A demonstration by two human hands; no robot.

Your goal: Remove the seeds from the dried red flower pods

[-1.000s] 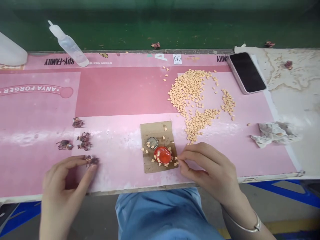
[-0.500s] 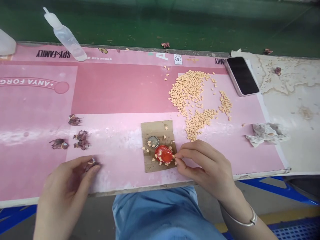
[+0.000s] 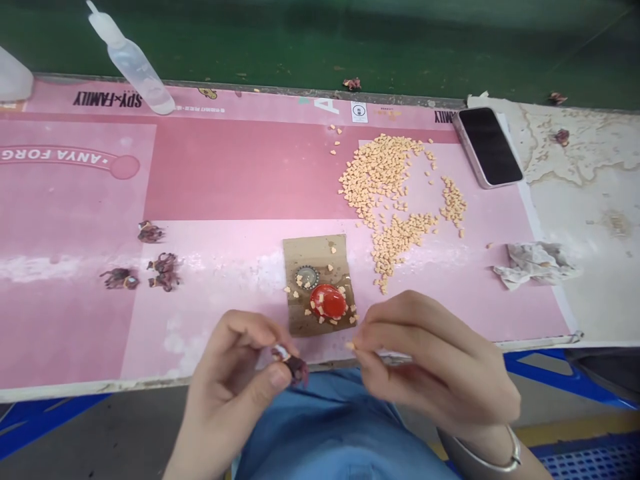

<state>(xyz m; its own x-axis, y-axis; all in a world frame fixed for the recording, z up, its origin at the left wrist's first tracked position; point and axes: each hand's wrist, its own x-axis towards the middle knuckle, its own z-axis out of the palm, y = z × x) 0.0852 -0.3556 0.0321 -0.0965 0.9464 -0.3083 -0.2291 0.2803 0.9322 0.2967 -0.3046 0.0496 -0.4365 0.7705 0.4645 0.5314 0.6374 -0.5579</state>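
Note:
Between the thumb and fingers of my left hand [image 3: 245,380] is a small dark reddish-brown animal figurine [image 3: 293,365] with a pale band on it. My right hand [image 3: 430,360] pinches a tiny cream-coloured piece [image 3: 351,345], held a short way right of the figurine and apart from it. Beyond my hands lies a cardboard square [image 3: 315,250] bearing a red dish [image 3: 330,302] with wet-looking contents and a bottle cap [image 3: 307,277]. Several cream pieces are scattered on and around these. A large spread of the same cream pieces [image 3: 375,172] covers the table farther back.
Several similar figurines [image 3: 164,270] lie on the left of the pink-covered table [image 3: 240,173]. A clear squeeze bottle [image 3: 137,70] lies at the back left. A phone [image 3: 490,147] and crumpled tissue [image 3: 537,263] are on the right. A green surface [image 3: 280,43] runs behind the table.
My left hand has moved right with the figurine, to the table's front edge. My right hand has drawn back from the red dish, carrying a cream piece toward me.

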